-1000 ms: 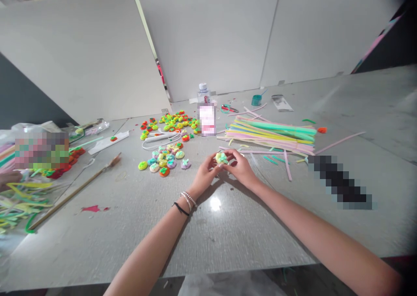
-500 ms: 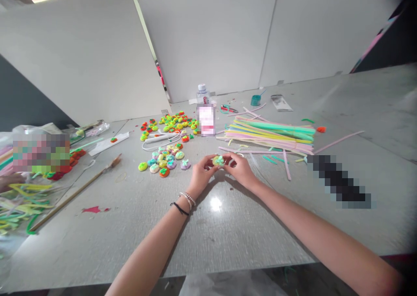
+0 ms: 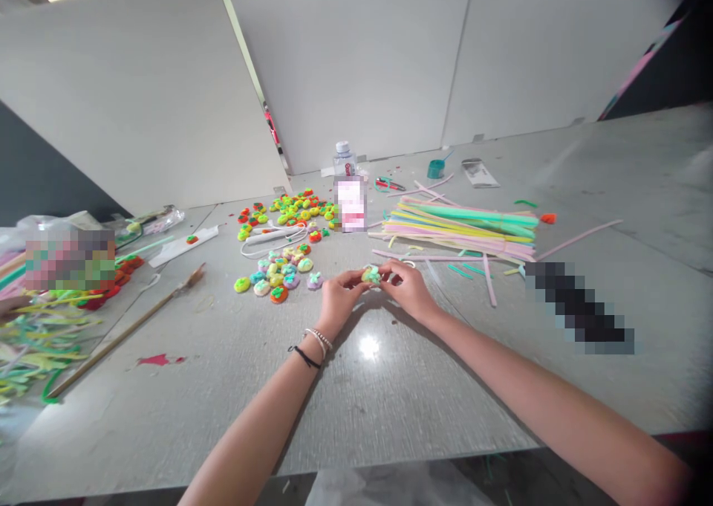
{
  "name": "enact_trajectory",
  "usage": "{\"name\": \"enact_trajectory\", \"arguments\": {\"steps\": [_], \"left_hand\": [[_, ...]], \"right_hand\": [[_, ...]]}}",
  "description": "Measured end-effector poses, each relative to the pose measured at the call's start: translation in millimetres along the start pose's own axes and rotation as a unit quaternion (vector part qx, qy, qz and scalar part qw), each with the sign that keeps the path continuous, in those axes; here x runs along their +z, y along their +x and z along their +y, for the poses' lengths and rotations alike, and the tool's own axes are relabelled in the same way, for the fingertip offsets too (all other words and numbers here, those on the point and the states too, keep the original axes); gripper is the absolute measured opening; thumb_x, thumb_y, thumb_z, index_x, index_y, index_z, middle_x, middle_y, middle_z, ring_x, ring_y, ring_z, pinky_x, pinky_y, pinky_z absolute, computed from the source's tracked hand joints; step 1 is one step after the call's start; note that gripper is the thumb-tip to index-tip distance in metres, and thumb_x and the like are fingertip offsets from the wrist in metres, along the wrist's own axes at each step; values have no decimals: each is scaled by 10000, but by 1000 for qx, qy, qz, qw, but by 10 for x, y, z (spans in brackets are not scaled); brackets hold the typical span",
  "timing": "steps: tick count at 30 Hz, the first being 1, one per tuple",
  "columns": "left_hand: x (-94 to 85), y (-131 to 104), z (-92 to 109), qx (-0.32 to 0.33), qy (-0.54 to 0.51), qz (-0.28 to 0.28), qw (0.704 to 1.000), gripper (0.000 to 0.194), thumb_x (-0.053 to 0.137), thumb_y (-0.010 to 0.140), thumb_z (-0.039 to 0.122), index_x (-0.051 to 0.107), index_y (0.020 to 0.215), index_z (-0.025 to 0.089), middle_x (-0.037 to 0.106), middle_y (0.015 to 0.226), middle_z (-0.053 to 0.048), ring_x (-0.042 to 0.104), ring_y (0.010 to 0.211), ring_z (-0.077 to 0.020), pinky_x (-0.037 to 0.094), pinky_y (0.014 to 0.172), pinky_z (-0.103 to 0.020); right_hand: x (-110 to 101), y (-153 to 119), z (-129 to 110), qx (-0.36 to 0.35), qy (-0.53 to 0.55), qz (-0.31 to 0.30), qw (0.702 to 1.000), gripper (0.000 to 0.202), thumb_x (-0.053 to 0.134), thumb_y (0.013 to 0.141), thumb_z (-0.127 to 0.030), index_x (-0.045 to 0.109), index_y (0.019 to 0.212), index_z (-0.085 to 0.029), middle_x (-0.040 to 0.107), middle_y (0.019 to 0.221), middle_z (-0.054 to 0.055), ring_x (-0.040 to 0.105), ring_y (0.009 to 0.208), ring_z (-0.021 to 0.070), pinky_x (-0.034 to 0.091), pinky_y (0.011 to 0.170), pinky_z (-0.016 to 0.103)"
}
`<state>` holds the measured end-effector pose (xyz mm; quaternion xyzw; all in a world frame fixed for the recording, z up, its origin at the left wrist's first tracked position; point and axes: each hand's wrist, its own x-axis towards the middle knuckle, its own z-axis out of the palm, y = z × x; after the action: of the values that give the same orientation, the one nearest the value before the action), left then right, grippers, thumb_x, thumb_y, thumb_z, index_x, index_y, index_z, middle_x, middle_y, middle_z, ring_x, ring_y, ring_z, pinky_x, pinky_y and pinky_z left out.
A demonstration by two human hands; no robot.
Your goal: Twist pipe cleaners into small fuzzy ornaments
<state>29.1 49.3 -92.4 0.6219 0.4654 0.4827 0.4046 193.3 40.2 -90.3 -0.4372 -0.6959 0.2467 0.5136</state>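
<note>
Pastel piece [image 3: 371, 275], just one of it, right at the centre of the frame, held up over the table [image 3: 356, 409], and both hands are on it! Two forearms run in from the bottom edge, angled inward to meet in a peak. Left hand [image 3: 341, 296]: palm turned inward, thumb below, fingers curled above, pinching the piece from its left side. Right hand [image 3: 409, 290] mirrors it, wrist bent in, fingertips closed on the other side. On the left wrist, pale bracelets [image 3: 320, 340] and one black band [image 3: 305, 356].

Lower left now: one stick [image 3: 128, 328] slanting across, one heap of strips [image 3: 41, 342] beyond it, and a co-worker's hand [image 3: 8, 307], blurred, cut off by the frame edge.

Left of centre, the near cluster [image 3: 277, 268] of button-like pieces, a dozen or more, too packed for an exact count; four line its front: yellow, cream, orange, purple. Right of centre, one big bundle [image 3: 462, 227] of stems, with loose pink ones around it. Behind the near cluster, one white tool [image 3: 278, 234] with its cable, then the far cluster [image 3: 298, 207], dozens in yellow, orange and green.

Upper middle: one bottle [image 3: 344, 158], one teal pot [image 3: 436, 169], one packet [image 3: 480, 173]. Behind everything, pale panels [image 3: 350, 67] stand across the top.
</note>
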Motion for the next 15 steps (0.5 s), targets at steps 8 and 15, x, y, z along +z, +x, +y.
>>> {"name": "enact_trajectory", "arguments": {"steps": [8,15], "left_hand": [[39,-2,-24,18,31,-27,999,515,694,704,329,599,1192,193,701,858,-32,586,665,-137,448,637,-242],[33,-18,42,32,51,-25,998,509,693,702,313,582,1189,215,669,783,-4,560,667,-131,412,625,-226]], "right_hand": [[50,-21,-34,10,15,-21,1000,307,561,762,-171,612,1057,-237,585,979,52,574,770,156,470,584,259],[51,-23,-47,13,32,-31,999,451,537,715,-106,583,1132,-271,570,1052,50,565,798,153,473,584,255]]}}
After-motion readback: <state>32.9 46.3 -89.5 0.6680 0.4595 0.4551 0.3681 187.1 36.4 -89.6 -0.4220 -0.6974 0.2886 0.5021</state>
